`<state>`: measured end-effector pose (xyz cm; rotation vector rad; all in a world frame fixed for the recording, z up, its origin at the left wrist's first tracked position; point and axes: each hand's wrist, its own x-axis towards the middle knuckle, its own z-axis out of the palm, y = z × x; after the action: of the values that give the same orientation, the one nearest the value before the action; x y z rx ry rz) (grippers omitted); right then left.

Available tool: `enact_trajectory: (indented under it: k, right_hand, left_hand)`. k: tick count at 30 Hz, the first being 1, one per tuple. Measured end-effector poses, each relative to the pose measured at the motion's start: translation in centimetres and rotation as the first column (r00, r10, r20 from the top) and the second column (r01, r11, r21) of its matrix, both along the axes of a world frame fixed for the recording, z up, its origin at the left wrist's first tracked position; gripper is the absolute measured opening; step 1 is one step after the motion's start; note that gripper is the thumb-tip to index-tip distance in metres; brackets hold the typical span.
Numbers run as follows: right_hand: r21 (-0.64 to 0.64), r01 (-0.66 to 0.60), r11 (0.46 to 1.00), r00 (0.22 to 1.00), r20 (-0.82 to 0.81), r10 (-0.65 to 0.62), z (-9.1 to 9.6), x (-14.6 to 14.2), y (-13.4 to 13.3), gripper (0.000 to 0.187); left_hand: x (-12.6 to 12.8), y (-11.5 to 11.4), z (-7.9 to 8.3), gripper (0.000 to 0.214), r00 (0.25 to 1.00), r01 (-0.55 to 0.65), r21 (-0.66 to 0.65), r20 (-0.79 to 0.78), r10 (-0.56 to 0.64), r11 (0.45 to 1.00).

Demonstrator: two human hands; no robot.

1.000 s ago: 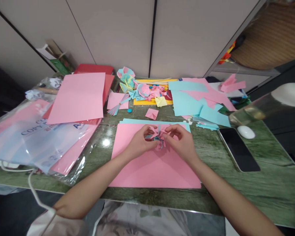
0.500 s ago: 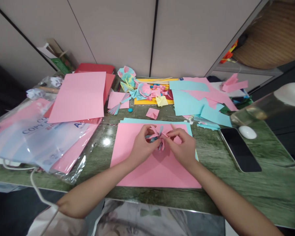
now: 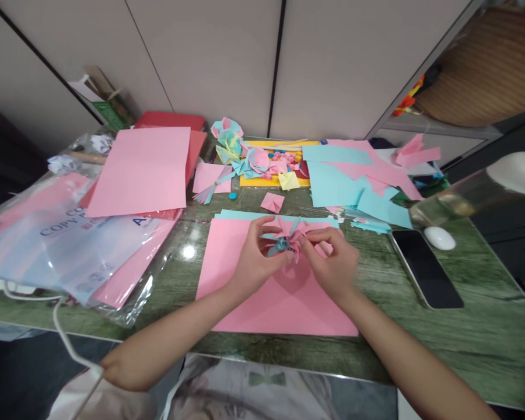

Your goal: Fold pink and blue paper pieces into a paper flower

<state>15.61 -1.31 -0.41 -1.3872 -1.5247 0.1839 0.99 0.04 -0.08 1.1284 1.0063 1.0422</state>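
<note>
A pink and blue paper flower (image 3: 285, 240) is held between my two hands, just above a stack of pink paper (image 3: 262, 306) with blue sheets showing at its far edge. My left hand (image 3: 259, 251) grips the flower from the left, thumb below and fingers curled above. With thumb and fingertips, my right hand (image 3: 335, 256) pinches a petal on the right side. Beyond them lies a small folded pink paper square (image 3: 272, 202). Part of the flower is hidden by my fingers.
Folded paper flowers (image 3: 231, 149) and a yellow tray (image 3: 249, 181) of small coloured pieces sit at the back. Blue paper sheets (image 3: 336, 184), a phone (image 3: 429, 271), a white mouse (image 3: 440, 238) and a bottle (image 3: 459, 195) are right. A plastic paper package (image 3: 70, 245) lies left.
The flower has turned, so its blue centre and spread pink petals show more. My right hand has shifted slightly right and now pinches a petal; my left hand keeps its grip.
</note>
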Motion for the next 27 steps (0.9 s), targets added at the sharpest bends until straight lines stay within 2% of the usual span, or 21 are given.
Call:
enact_trajectory:
  k: [3, 5, 9, 13, 17, 21, 27]
  right_hand:
    - [0.077, 0.01, 0.997, 1.0, -0.027, -0.008, -0.2, -0.1, 0.0, 0.01]
    - [0.122, 0.005, 0.993, 1.0, -0.009, -0.004, -0.4, -0.2, 0.1, 0.01]
    - [0.145, -0.015, 0.989, 0.998, 0.055, 0.007, -0.6, -0.1, 0.1, 0.01]
    - [0.15, -0.018, 0.989, 0.995, 0.099, 0.003, -0.7, -0.2, 0.1, 0.011]
    - [0.154, 0.04, 0.987, 0.993, 0.108, -0.057, -0.8, -0.7, 0.2, 0.011]
    - [0.143, 0.1, 0.985, 0.991, 0.08, -0.112, -0.9, -0.9, 0.3, 0.01]
    - [0.139, 0.13, 0.982, 0.99, 0.034, -0.136, -1.0, -0.8, 0.4, 0.011]
  left_hand:
    - [0.5, -0.7, -0.2, 0.057, 0.985, -0.088, -0.027, 0.147, 0.091, 0.996]
    - [0.7, -1.0, -0.6, 0.054, 0.979, -0.101, -0.055, 0.174, 0.109, 0.993]
    - [0.7, -0.9, -1.2, 0.048, 0.99, -0.041, -0.101, 0.13, 0.054, 0.994]
    - [0.7, -0.7, -1.5, 0.049, 0.991, -0.1, -0.143, 0.078, 0.112, 0.985]
    - [1.4, -0.8, -1.1, 0.056, 0.975, -0.212, -0.119, 0.043, 0.218, 0.97]
    - [2.0, -0.8, -0.5, 0.061, 0.958, -0.271, -0.095, 0.068, 0.278, 0.958]
    - [2.2, -0.5, 0.1, 0.054, 0.96, -0.231, -0.173, 0.122, 0.253, 0.957]
